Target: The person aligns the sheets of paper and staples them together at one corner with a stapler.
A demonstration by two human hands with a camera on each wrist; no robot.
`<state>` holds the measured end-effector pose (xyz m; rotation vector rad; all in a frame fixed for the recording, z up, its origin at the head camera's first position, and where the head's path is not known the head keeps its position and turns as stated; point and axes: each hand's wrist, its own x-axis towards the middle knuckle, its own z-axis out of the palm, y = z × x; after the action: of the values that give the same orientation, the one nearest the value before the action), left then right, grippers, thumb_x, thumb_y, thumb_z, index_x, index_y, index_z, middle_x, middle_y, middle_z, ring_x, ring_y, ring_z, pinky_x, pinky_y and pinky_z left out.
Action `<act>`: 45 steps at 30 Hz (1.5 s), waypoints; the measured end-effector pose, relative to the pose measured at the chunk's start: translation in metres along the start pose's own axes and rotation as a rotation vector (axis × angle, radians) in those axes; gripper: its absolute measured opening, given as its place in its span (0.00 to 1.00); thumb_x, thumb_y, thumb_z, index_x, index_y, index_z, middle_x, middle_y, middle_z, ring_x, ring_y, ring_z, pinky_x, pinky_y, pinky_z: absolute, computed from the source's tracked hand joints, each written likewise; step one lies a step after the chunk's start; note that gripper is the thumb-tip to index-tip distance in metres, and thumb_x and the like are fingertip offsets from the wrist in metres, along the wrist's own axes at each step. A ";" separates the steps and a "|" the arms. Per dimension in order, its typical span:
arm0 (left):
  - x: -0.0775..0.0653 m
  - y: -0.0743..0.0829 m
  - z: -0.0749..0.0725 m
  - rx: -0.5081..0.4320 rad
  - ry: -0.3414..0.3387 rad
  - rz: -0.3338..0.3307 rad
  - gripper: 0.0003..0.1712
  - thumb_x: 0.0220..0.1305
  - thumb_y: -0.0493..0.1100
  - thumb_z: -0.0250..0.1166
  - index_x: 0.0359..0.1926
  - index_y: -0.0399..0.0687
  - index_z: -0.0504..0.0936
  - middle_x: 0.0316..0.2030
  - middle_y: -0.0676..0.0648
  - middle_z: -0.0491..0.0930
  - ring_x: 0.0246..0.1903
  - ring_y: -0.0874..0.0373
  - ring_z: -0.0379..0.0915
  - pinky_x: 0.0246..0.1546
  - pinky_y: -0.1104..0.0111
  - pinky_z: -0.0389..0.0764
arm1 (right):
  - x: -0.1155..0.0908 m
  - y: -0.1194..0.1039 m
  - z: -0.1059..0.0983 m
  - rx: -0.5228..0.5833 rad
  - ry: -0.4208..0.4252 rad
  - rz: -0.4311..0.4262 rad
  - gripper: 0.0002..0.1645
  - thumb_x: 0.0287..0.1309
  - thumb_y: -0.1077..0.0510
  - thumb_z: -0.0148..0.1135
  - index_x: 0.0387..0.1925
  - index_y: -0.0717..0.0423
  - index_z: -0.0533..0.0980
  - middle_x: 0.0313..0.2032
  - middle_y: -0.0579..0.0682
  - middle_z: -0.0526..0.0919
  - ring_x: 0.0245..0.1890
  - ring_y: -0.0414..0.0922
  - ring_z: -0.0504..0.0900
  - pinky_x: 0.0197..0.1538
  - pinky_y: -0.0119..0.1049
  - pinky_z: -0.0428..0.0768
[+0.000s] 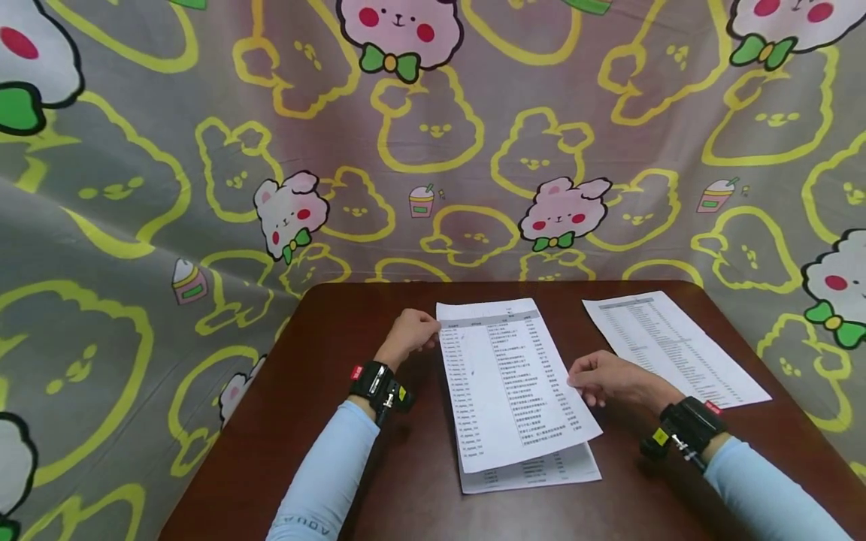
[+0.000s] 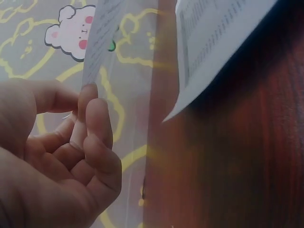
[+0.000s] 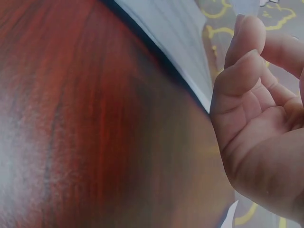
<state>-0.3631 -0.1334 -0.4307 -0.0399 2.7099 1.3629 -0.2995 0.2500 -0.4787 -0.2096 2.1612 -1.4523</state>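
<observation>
A printed sheet of paper [image 1: 487, 391], with rows of small text and a grey header band, is raised above the table. My left hand [image 1: 410, 335] pinches its upper left edge between thumb and fingers. On the opposite side, my right hand [image 1: 612, 377] pinches the right edge, lower down. Beneath the raised sheet lies another printed sheet [image 1: 568, 467], mostly covered, its bottom part showing. In the left wrist view, the held paper [image 2: 100, 42] rises edge-on from the fingertips. The right wrist view shows the thumb and a finger pressed together at a paper corner [image 3: 245, 6].
A third printed sheet [image 1: 676, 353] lies slanted on the right side of the dark brown table [image 1: 379, 481], just beyond my right hand. Behind the table's far edge hangs a curtain [image 1: 460, 180] with cartoon animals.
</observation>
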 end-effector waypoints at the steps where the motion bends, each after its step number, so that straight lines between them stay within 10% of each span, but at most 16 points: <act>1: -0.001 -0.002 0.000 0.002 0.002 -0.003 0.11 0.61 0.44 0.60 0.37 0.42 0.85 0.27 0.46 0.83 0.31 0.48 0.83 0.24 0.66 0.74 | 0.001 0.000 0.001 -0.009 0.002 0.005 0.15 0.61 0.54 0.65 0.40 0.62 0.80 0.31 0.57 0.86 0.19 0.44 0.78 0.24 0.32 0.74; 45: 0.008 -0.029 0.036 0.058 -0.059 -0.054 0.11 0.62 0.43 0.61 0.36 0.40 0.87 0.23 0.50 0.82 0.22 0.58 0.78 0.21 0.69 0.70 | 0.003 0.021 0.013 -0.111 -0.043 0.096 0.10 0.57 0.56 0.66 0.31 0.61 0.81 0.22 0.52 0.83 0.15 0.41 0.79 0.18 0.30 0.74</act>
<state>-0.3664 -0.1216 -0.4761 -0.0668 2.6775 1.2501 -0.2925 0.2467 -0.5029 -0.1726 2.1886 -1.2650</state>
